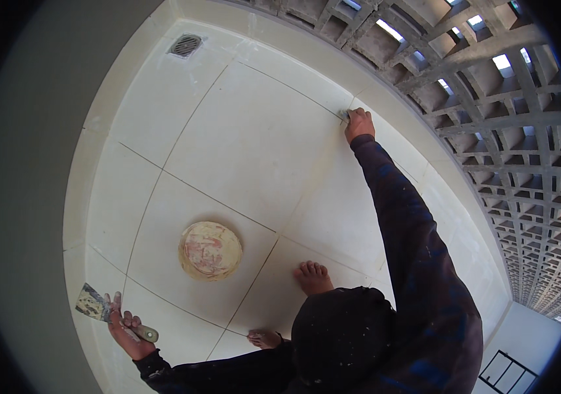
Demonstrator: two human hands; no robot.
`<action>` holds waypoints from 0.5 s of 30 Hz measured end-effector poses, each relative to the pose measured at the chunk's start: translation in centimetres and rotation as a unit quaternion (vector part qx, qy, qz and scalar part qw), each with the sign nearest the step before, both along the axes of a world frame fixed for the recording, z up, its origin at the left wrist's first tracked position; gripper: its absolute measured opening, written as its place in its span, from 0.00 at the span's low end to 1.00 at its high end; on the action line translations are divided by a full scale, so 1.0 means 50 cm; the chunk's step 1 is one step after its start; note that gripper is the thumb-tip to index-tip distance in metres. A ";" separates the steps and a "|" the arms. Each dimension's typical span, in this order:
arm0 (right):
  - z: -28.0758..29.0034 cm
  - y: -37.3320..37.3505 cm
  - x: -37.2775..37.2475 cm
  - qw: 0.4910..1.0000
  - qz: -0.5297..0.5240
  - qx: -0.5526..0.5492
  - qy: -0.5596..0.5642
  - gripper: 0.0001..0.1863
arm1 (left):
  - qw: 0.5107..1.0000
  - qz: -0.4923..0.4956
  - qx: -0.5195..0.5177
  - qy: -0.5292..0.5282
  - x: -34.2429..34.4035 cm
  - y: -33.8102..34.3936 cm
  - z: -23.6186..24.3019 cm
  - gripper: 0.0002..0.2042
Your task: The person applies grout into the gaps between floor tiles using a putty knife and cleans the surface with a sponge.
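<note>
At the lower left my left hand point(125, 335) is closed around a putty knife point(92, 303), its wide blade stained with dried paste and its handle sticking out toward the right. My right hand point(360, 124) reaches far ahead, closed and pressed down at a tile joint near the skirting. A small greyish piece shows at its fingertips, too hidden to name. Between the two arms stands a round tub point(210, 251), crusted with beige and pinkish paste, on the pale tiled floor point(254, 125). Dark lines mark several of the tile joints; one near my right arm looks smeared with beige.
A square floor drain point(185, 45) lies in the far left corner. Beyond the pale skirting on the right rises a wall of openwork concrete blocks point(490, 125). A plain grey wall point(24, 190) runs along the left. My bare feet point(312, 277) are on the tiles.
</note>
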State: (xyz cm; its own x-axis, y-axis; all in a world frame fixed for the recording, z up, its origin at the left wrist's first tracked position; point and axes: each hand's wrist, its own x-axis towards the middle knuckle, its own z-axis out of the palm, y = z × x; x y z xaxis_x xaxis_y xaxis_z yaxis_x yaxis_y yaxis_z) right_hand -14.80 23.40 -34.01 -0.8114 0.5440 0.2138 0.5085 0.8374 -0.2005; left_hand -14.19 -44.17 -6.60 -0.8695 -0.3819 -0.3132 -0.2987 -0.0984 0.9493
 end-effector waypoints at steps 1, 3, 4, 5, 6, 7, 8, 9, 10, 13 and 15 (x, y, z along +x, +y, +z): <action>-0.021 -0.020 0.005 1.000 -0.004 -0.005 0.002 0.14 | 1.000 -0.004 -0.005 0.002 -0.004 0.004 0.003 0.24; -0.057 -0.087 0.027 0.998 0.024 0.056 0.024 0.16 | 1.000 -0.005 -0.024 -0.011 -0.010 0.023 0.010 0.25; -0.052 -0.130 0.035 0.998 0.058 0.018 0.011 0.16 | 1.000 -0.006 -0.029 -0.002 -0.013 0.028 0.023 0.25; -0.047 -0.181 0.066 0.996 0.086 -0.016 -0.006 0.17 | 0.999 -0.005 -0.041 -0.007 -0.016 0.030 0.032 0.25; -0.034 -0.227 0.093 0.990 0.137 -0.044 0.002 0.16 | 0.999 -0.004 -0.046 -0.009 -0.020 0.036 0.038 0.24; -0.016 -0.277 0.125 0.983 0.161 -0.080 -0.018 0.16 | 0.999 -0.010 -0.043 -0.003 -0.027 0.037 0.043 0.24; 0.010 -0.325 0.159 0.975 0.188 -0.121 -0.012 0.18 | 0.999 -0.017 -0.032 0.010 -0.034 0.034 0.048 0.24; 0.030 -0.360 0.193 0.958 0.214 -0.190 -0.016 0.17 | 0.999 -0.025 -0.020 0.026 -0.042 0.037 0.053 0.24; 0.059 -0.390 0.219 0.933 0.228 -0.267 -0.078 0.17 | 0.999 -0.033 -0.018 0.037 -0.046 0.041 0.068 0.24; 0.034 -0.365 0.297 0.930 0.057 -0.351 0.098 0.13 | 0.998 -0.024 -0.042 0.047 -0.049 0.013 0.130 0.23; -0.017 -0.226 0.398 0.944 -0.131 -0.279 0.121 0.12 | 0.996 -0.026 -0.073 0.043 -0.043 0.102 0.171 0.23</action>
